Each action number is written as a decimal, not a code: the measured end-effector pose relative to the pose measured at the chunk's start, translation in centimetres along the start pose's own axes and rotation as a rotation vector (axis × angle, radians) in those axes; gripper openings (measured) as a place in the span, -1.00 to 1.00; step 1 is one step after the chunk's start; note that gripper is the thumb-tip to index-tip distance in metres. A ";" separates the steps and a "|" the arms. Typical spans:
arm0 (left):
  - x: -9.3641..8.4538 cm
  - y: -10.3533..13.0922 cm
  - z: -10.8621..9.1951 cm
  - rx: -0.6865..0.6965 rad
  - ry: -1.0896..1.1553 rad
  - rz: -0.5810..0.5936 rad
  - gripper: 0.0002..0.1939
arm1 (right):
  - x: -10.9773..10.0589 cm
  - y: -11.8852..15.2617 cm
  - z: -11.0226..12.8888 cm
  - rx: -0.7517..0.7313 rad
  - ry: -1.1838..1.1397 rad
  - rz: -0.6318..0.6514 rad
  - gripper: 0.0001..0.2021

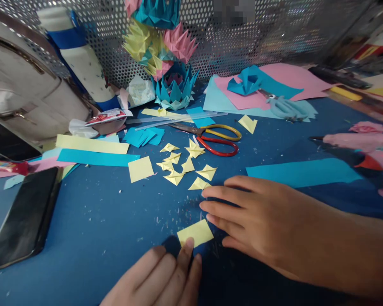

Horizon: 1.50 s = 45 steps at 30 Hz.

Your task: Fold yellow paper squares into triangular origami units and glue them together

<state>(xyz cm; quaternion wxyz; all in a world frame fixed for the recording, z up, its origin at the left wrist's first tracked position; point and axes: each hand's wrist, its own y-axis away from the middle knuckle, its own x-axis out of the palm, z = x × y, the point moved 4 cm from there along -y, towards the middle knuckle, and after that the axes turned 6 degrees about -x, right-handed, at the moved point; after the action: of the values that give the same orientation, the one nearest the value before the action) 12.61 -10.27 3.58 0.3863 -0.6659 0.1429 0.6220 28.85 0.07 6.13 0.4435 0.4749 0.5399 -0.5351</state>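
Observation:
A small yellow paper rectangle (196,233), apparently folded, lies on the blue table top in front of me. My left hand (156,276) has its index fingertip on the lower edge of this paper, the thumb close beside it and the other fingers curled. To the right, my right hand (258,225) is stretched out palm down, its fingers extended just past the paper and holding nothing visible. Its upper fingertips are close to a folded yellow paper piece (199,184). Beyond it lie several more folded yellow pieces (173,177) and a flat yellow square (141,169).
Behind the folded pieces are scissors (217,142) with red and yellow handles. A pink glue gun (364,142) with a lit red light lies right, near a blue paper strip (300,173). A phone (25,212) lies left; paper flowers (175,87) and a bottle (83,63) stand behind.

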 end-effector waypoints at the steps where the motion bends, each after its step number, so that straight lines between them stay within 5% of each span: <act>1: -0.1 -0.3 0.3 -0.025 0.070 -0.023 -0.72 | 0.0 0.1 0.1 0.006 0.012 -0.007 -0.81; 4: 0.1 -1.2 1.9 -0.188 0.319 -0.037 -0.79 | 0.5 0.0 0.1 -0.012 0.022 -0.065 -0.69; 9: 1.3 -2.1 3.6 -0.428 0.574 0.125 -0.79 | 2.2 -0.9 -0.5 0.007 0.019 -0.151 -0.47; 14: 1.8 -2.4 4.1 -0.522 0.679 0.129 -0.84 | 2.3 -1.1 -0.7 0.100 -0.198 -0.161 -0.67; 19: 1.6 -2.5 4.8 -0.636 0.755 0.067 -0.93 | 2.0 -0.7 -1.5 0.358 -0.724 -0.119 -0.81; 24: 1.3 -2.1 5.3 -0.772 0.827 -0.048 -0.89 | 1.8 -0.7 -1.1 0.376 -0.617 -0.072 -0.70; 32: 1.2 -2.5 5.1 -0.567 0.626 0.017 -0.88 | 2.3 -0.6 -1.6 0.243 -0.441 -0.151 -0.97; 38: 0.4 -1.4 4.2 -0.290 0.440 -0.086 -0.71 | 1.8 0.1 -0.7 -0.139 -0.175 -0.229 -0.73; 45: 0.5 -0.4 3.2 -0.164 0.348 -0.146 -0.66 | 1.2 0.1 -0.9 -0.245 -0.033 -0.291 -0.71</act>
<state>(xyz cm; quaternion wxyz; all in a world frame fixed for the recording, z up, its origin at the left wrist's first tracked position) 10.64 -7.62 3.50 0.3443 -0.8011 0.1076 0.4775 28.78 1.00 4.94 0.4246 0.3253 0.6566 -0.5317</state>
